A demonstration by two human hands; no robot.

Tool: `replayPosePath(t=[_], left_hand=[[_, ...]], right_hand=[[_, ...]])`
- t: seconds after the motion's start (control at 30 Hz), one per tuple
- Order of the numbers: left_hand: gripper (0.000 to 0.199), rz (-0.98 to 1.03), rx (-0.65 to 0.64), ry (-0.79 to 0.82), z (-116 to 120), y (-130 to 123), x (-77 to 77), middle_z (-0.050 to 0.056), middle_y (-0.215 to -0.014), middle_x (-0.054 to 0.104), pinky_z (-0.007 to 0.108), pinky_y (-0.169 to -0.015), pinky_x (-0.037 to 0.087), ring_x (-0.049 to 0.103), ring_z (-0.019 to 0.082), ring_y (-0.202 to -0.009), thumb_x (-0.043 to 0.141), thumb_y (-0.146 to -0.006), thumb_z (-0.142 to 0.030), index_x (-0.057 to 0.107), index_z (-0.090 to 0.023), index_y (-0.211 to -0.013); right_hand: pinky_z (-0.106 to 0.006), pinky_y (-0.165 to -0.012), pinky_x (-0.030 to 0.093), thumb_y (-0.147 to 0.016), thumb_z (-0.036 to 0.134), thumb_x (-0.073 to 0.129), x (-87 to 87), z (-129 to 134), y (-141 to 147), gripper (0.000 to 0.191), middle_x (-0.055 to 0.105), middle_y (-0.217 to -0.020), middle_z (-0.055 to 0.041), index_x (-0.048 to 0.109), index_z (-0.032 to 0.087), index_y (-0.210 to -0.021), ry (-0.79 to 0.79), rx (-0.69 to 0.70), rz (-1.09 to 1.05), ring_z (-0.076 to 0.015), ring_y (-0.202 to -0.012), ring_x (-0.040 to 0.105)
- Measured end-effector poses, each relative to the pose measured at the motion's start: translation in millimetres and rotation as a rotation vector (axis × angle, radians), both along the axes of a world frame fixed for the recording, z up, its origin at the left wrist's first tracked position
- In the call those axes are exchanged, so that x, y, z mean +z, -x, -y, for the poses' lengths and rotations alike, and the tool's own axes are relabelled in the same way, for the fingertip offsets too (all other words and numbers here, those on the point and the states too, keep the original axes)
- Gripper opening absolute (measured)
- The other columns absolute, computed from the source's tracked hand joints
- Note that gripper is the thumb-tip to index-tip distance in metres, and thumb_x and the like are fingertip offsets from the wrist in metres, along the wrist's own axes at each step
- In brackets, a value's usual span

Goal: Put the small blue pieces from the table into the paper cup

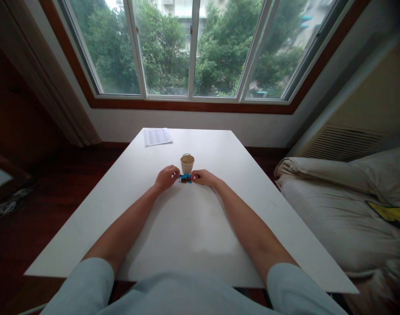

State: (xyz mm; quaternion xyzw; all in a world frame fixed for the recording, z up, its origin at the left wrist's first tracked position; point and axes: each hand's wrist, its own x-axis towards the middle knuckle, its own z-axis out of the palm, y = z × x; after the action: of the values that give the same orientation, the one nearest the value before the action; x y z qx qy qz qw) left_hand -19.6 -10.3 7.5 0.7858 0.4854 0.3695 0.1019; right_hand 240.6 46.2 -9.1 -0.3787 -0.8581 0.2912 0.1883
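Note:
A small pile of blue and dark reddish-brown pieces (pixel 186 179) lies on the white table, too small in view to name. Right behind it an upright paper cup (pixel 187 165) shows its tan inside. My left hand (pixel 168 176) reaches the pile's left edge, fingers curled and fingertips drawn together. From the other side my right hand (pixel 204 177) meets the pile with thumb and fingers pinched. Whatever either pinch holds is too small to make out. Both wrists rest low, close to the tabletop.
Printed paper sheets (pixel 158 136) lie at the far left corner of the white table (pixel 193 227). A wide window (pixel 193 52) is beyond the table. To the right stands a couch or bed with pale covers (pixel 331 205). Cables (pixel 9 203) are on the floor at left.

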Motion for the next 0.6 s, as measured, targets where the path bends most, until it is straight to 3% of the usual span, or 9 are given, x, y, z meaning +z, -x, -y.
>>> replayPosePath(t=[0.13,0.27,0.4,0.6], left_hand=[[0.015,0.448,0.093,0.174,-6,-12,0.4,0.002,-0.082,0.068,0.026,-0.066,0.047,0.062,0.014,-0.072,0.061,-0.085,-0.032,0.066,-0.019,-0.089],[0.021,0.812,0.053,0.331,-11,-24,-2.2,0.003,-0.081,0.069,0.023,-0.057,0.044,0.059,0.011,-0.061,0.068,-0.078,-0.035,0.06,-0.017,-0.088],[0.024,0.93,0.0,0.395,-11,-32,-2.0,0.0,-0.082,0.064,0.02,-0.051,0.039,0.051,0.007,-0.056,0.066,-0.078,-0.034,0.057,-0.018,-0.093],[0.017,0.901,-0.102,0.39,-4,-43,9.8,-0.002,-0.083,0.054,0.018,-0.05,0.036,0.047,0.005,-0.057,0.056,-0.088,-0.033,0.052,-0.021,-0.099]], right_hand=[[-0.024,-0.059,0.032,-0.075,0.025,0.057,-2.8,1,-1,0.021,0.056,-0.065,0.0047,0.073,0.021,-0.087,-0.004,-0.069,-0.082,-0.0116,-0.061,0.045],[-0.023,-0.06,0.035,-0.073,0.025,0.055,-10.5,-2,-3,0.022,0.058,-0.067,0.0041,0.07,0.02,-0.087,-0.004,-0.176,-0.23,-0.012,-0.063,0.047],[-0.024,-0.062,0.037,-0.074,0.027,0.055,-16.2,-6,-1,0.019,0.062,-0.071,0.0027,0.068,0.02,-0.085,-0.046,-0.244,-0.314,-0.0122,-0.064,0.049],[-0.024,-0.064,0.04,-0.073,0.027,0.056,-12.2,-4,3,0.018,0.065,-0.073,0.0019,0.068,0.019,-0.085,-0.048,-0.301,-0.315,-0.0126,-0.066,0.051]])
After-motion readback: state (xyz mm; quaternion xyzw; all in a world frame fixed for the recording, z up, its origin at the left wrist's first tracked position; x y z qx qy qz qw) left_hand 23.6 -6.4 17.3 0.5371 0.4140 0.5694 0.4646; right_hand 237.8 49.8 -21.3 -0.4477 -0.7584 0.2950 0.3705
